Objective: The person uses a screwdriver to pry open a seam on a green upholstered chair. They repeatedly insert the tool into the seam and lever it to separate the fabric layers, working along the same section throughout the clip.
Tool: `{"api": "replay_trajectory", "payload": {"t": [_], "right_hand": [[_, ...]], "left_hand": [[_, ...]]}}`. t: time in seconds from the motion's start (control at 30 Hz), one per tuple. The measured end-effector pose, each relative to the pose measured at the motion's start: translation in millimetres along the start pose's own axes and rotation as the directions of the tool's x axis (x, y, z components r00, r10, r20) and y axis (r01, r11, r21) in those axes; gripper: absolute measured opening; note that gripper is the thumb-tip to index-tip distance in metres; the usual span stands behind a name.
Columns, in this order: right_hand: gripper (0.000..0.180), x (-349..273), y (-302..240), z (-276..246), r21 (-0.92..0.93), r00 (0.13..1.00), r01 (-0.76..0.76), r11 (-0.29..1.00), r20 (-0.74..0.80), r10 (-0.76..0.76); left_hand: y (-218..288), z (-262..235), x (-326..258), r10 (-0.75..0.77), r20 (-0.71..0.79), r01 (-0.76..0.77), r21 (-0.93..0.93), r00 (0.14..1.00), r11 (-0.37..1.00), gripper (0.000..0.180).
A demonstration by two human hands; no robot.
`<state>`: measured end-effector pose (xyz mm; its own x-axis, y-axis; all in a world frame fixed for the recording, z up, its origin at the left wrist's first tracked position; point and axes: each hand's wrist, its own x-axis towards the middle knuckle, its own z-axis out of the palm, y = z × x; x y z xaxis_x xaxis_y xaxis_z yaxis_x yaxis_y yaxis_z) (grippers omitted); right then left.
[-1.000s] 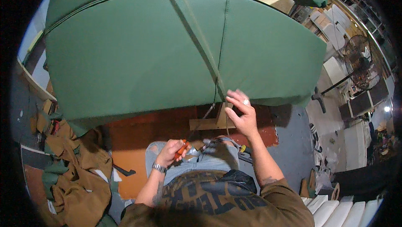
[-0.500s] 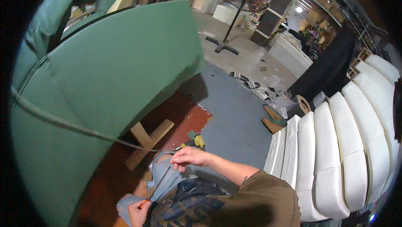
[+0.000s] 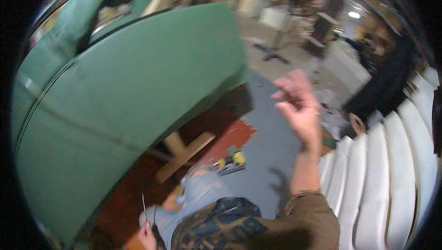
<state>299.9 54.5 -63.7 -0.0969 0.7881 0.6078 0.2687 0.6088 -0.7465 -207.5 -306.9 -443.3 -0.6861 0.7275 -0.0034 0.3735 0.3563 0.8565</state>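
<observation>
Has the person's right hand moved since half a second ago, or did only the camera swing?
Yes. The right hand was low beside the wooden cross brace under the green cushion; now it is raised well above and right of it, fingers loosely open.

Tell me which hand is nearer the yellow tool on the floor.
Left. The left hand is low by the knee, left of and below the yellow tool. The right hand is raised high in the air, up and right of it.

Olive-brown short sleeve [image 3: 309,211] on right arm, dark brown patterned apron or top [image 3: 216,224], pale blue-grey trousers [image 3: 202,192], forearms bare
</observation>
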Motion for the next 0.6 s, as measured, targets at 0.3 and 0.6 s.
{"api": "replay_trajectory", "payload": {"t": [0.3, 0.6], "right_hand": [[0.074, 27, -190, 89, 0.129, 0.206, 0.893, 0.431, 0.734, -0.647], [0.064, 35, -218, 197, 0.427, 0.062, 0.666, 0.612, 0.786, -0.615]], "left_hand": [[-99, -59, -112, -0.414, -0.313, 0.504, 0.312, 0.855, 0.805, 0.039], [-57, -3, 3, -0.419, -0.22, 0.461, 0.601, 0.881, 0.653, 0.042]]}}
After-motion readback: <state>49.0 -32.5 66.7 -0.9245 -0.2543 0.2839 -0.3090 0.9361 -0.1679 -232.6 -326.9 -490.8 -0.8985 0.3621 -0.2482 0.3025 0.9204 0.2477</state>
